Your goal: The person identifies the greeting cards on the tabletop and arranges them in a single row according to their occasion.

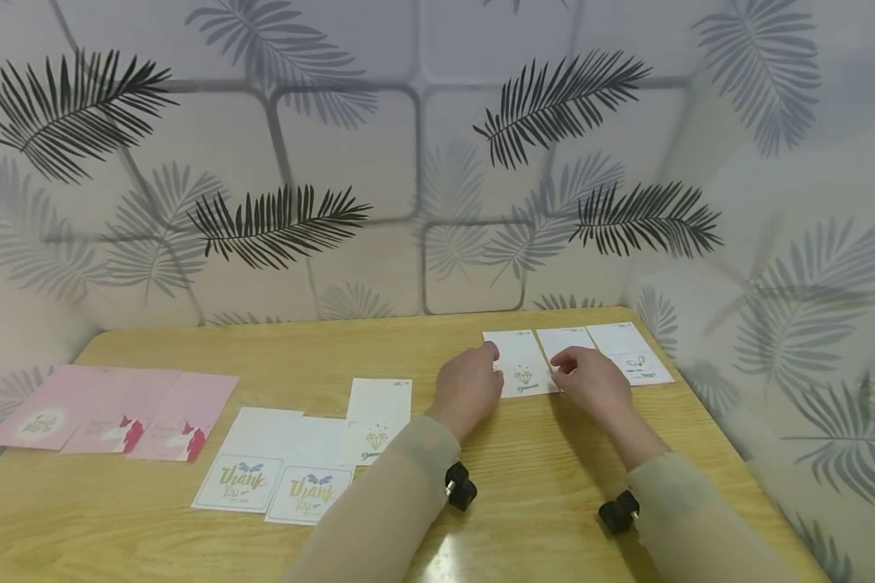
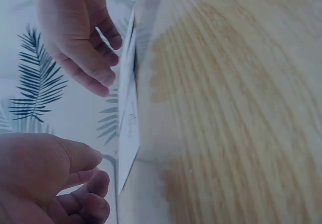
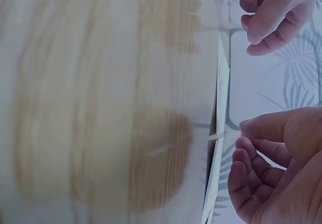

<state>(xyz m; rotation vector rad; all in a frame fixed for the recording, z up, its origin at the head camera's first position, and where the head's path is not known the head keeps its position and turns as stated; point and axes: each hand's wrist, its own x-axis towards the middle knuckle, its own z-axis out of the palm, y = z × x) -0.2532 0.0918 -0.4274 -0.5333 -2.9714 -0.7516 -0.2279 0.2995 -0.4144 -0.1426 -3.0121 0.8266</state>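
Observation:
At the right back of the table lie three white cards side by side. My left hand [image 1: 469, 384] is over the left edge of a white card with a gold diamond [image 1: 518, 352], its fingers loosely bent. My right hand [image 1: 599, 387] is at that card's right side and covers the lower part of the middle white card [image 1: 565, 338]. In the right wrist view, the right hand [image 3: 282, 158] has relaxed fingers with nothing visible between them. In the left wrist view, both hands appear just off the cards' surface. A third white card [image 1: 620, 340] lies on the right.
Left of my left forearm lie another diamond card [image 1: 379, 401] and two "Thank you" cards [image 1: 251, 433] [image 1: 313, 478], partly overlapping. Several pink cards [image 1: 153, 397] overlap at the table's left. A leaf-patterned wall [image 1: 379, 275] borders the table [image 1: 146, 534] behind and at the right.

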